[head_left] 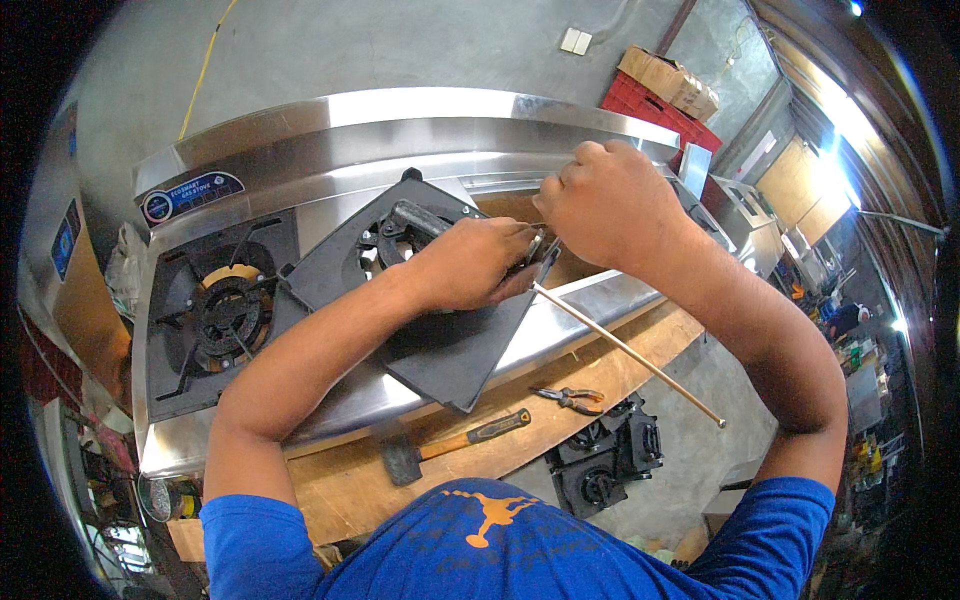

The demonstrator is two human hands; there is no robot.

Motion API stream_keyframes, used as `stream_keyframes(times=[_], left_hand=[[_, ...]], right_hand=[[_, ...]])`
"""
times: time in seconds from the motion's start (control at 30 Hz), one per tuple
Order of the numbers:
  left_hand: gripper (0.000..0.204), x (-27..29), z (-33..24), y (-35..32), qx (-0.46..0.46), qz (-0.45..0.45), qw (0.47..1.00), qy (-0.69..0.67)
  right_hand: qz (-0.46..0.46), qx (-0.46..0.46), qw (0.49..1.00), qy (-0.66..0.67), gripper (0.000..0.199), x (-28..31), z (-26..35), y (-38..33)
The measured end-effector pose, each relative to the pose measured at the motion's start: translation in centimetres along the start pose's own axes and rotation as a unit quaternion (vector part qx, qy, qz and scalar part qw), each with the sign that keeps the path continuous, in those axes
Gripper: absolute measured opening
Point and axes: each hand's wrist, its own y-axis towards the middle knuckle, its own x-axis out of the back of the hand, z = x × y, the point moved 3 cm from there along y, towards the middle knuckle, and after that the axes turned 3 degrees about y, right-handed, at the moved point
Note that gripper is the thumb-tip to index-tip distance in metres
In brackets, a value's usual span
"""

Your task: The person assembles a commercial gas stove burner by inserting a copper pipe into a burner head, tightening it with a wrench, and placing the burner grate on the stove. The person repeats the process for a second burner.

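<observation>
My left hand (478, 262) is closed round a dark metal burner part, whose black tube (418, 217) shows beyond my knuckles. This part lies over a square black stove plate (445, 355), set askew on the stainless gas stove (350, 412). Just right of it, my right hand (612, 203) is closed in a pinch close to the part's end; whatever is between its fingers is hidden. From under the hands a thin brass-coloured tube (630, 352) slants down to the right, past the stove's front edge.
A ring burner with black grate (228, 315) sits at the stove's left. On the wooden bench edge (340, 500) lie a hammer (403, 460) and pliers (570, 400). Black burner parts (605, 455) are below, right of the bench. A red crate (650, 108) stands behind.
</observation>
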Motion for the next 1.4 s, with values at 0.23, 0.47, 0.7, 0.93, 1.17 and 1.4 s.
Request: stream_keyframes(times=[0.23,0.47,0.7,0.93,1.17,1.4], left_hand=[[0.020,-1.7,1.1,-0.3,-0.023,-0.125,0.987,-0.098],[0.017,-1.8,1.3,-0.3,-0.038,-0.130,0.981,-0.136],[0.019,-1.7,1.3,-0.1,-0.004,-0.088,0.987,-0.134],[0.027,-1.9,1.8,0.3,0.017,-0.038,0.992,-0.122],[0.033,-1.8,2.0,0.3,0.015,-0.013,0.995,-0.093],[0.040,-1.4,2.1,0.5,-0.032,-0.008,0.994,-0.102]], right_hand=[[0.081,-0.067,0.991,0.084,0.029,-4.4,-3.1,1.3],[0.091,-0.129,0.950,0.270,0.037,-13.9,-4.0,-0.3],[0.117,-0.187,0.887,0.406,0.045,-18.5,-3.4,-1.5],[-0.085,-0.152,0.974,0.144,0.031,-7.7,-5.9,-2.7],[-0.146,-0.047,0.987,0.054,0.019,-1.6,-1.9,-2.6],[-0.159,-0.004,0.987,0.011,0.012,0.9,0.1,-2.1]])
